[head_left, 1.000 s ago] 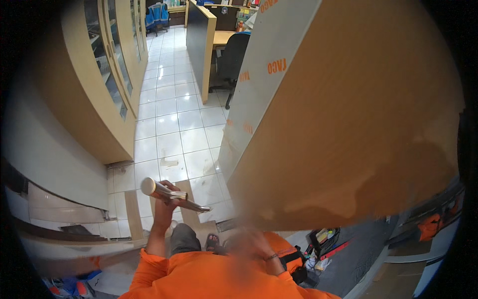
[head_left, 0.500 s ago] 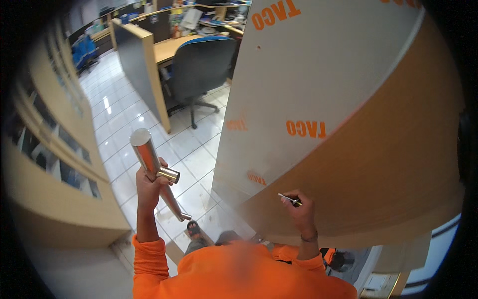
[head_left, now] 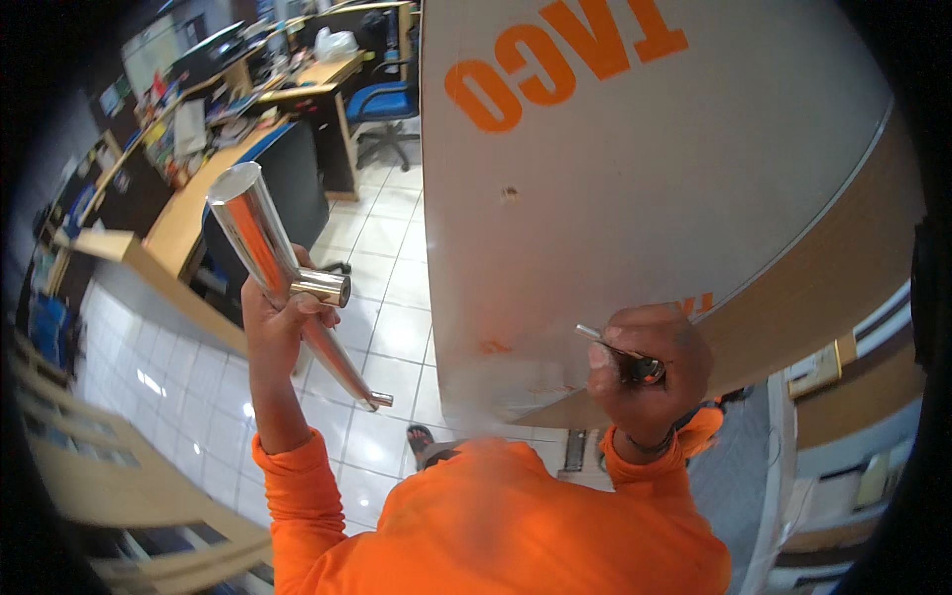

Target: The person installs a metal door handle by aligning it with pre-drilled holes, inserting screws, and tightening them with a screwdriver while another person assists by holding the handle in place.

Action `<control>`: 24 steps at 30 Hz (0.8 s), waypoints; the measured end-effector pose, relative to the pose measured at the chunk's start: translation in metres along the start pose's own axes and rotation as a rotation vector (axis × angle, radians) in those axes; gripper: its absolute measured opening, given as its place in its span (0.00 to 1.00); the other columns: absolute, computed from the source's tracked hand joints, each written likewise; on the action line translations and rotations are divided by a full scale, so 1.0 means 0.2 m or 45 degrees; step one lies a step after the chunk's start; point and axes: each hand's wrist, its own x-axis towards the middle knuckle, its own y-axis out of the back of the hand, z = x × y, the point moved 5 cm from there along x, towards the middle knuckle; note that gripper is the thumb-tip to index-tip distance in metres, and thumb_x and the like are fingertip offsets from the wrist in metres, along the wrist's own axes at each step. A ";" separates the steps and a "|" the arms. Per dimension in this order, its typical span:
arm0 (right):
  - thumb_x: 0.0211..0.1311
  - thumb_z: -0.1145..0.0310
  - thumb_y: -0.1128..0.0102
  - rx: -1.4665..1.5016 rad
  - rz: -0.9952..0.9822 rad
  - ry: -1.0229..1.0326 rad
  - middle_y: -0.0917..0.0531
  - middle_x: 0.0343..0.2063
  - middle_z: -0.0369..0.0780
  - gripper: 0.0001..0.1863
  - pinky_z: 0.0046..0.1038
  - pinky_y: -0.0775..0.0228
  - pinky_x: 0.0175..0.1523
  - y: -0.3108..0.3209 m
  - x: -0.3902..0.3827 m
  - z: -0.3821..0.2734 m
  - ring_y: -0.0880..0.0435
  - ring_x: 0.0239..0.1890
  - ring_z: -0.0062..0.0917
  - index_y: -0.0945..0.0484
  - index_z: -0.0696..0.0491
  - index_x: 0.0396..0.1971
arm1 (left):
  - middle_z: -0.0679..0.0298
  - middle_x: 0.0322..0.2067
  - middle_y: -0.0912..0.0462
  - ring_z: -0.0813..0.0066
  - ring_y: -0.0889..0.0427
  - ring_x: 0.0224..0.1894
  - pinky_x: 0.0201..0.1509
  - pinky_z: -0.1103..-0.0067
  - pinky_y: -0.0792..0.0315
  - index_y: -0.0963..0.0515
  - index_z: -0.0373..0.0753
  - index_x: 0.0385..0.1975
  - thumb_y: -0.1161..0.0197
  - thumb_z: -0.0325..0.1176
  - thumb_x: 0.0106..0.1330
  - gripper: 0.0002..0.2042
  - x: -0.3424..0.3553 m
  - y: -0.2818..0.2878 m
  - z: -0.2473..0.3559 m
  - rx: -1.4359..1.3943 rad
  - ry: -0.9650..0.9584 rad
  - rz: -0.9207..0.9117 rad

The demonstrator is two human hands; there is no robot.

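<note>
My left hand [head_left: 273, 307] is wrapped round the middle of a shiny metal pull handle [head_left: 248, 218], a long tube with a short mounting post [head_left: 325, 288] near its middle and a smaller post at its lower end. My right hand [head_left: 654, 372] is closed on a small thin metal rod [head_left: 592, 333] with a dark end; the fingers hide most of it, so I cannot tell its exact kind. Behind the right hand stands a large door panel [head_left: 595, 228] covered in pale film with orange print. A small hole [head_left: 509, 193] shows in its face.
Desks [head_left: 203, 203] with clutter and a dark chair [head_left: 288, 188] stand to the left, a blue chair [head_left: 385, 99] farther back. White floor tiles [head_left: 392, 297] run between them and the panel. An orange garment [head_left: 702, 433] shows behind my right wrist. Shelving [head_left: 828, 372] stands at right.
My view has turned left, bringing more desks into sight. The panel looks closer. My right hand has come up nearer to the camera with the rod, and the left still grips the handle.
</note>
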 end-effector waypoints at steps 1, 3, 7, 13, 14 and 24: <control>0.42 0.81 0.31 0.007 0.030 -0.023 0.18 0.26 0.38 0.14 0.18 0.35 0.22 -0.04 0.02 -0.02 0.25 0.18 0.19 0.21 0.54 0.32 | 0.62 0.22 0.23 0.77 0.22 0.20 0.23 0.79 0.23 0.32 0.29 0.43 0.29 0.39 0.53 0.25 0.08 0.00 -0.01 -0.049 -0.017 -0.062; 0.42 0.81 0.31 -0.146 0.130 -0.014 0.17 0.27 0.38 0.14 0.18 0.33 0.22 -0.12 0.07 -0.03 0.24 0.19 0.19 0.21 0.54 0.33 | 0.63 0.21 0.25 0.77 0.23 0.19 0.22 0.79 0.24 0.32 0.30 0.42 0.29 0.46 0.55 0.28 0.27 -0.03 -0.07 -0.120 -0.011 -0.165; 0.42 0.81 0.30 -0.411 0.206 -0.141 0.17 0.27 0.39 0.15 0.20 0.30 0.23 -0.22 0.17 -0.05 0.21 0.22 0.21 0.20 0.54 0.33 | 0.64 0.20 0.26 0.77 0.23 0.19 0.21 0.79 0.25 0.31 0.30 0.41 0.31 0.53 0.55 0.30 0.64 -0.16 -0.24 -0.240 0.062 -0.408; 0.40 0.82 0.31 -0.932 0.271 -0.186 0.19 0.25 0.41 0.13 0.24 0.27 0.28 -0.33 0.25 -0.17 0.19 0.23 0.26 0.20 0.55 0.30 | 0.61 0.23 0.25 0.76 0.23 0.20 0.21 0.80 0.26 0.31 0.30 0.39 0.33 0.47 0.57 0.25 0.93 -0.54 -0.36 -0.549 0.099 -0.837; 0.40 0.82 0.32 -0.999 0.304 -0.265 0.19 0.25 0.41 0.12 0.24 0.27 0.28 -0.35 0.27 -0.19 0.19 0.24 0.27 0.20 0.55 0.29 | 0.61 0.24 0.25 0.76 0.23 0.20 0.22 0.80 0.26 0.30 0.30 0.39 0.33 0.45 0.57 0.23 0.94 -0.61 -0.36 -0.594 0.110 -0.927; 0.46 0.85 0.41 -0.850 0.831 -0.886 0.26 0.29 0.35 0.11 0.16 0.35 0.30 -0.42 0.29 -0.21 0.31 0.26 0.12 0.31 0.56 0.27 | 0.63 0.28 0.23 0.78 0.24 0.24 0.27 0.80 0.28 0.29 0.31 0.42 0.34 0.36 0.57 0.18 0.86 -1.13 -0.28 -0.877 0.331 -1.548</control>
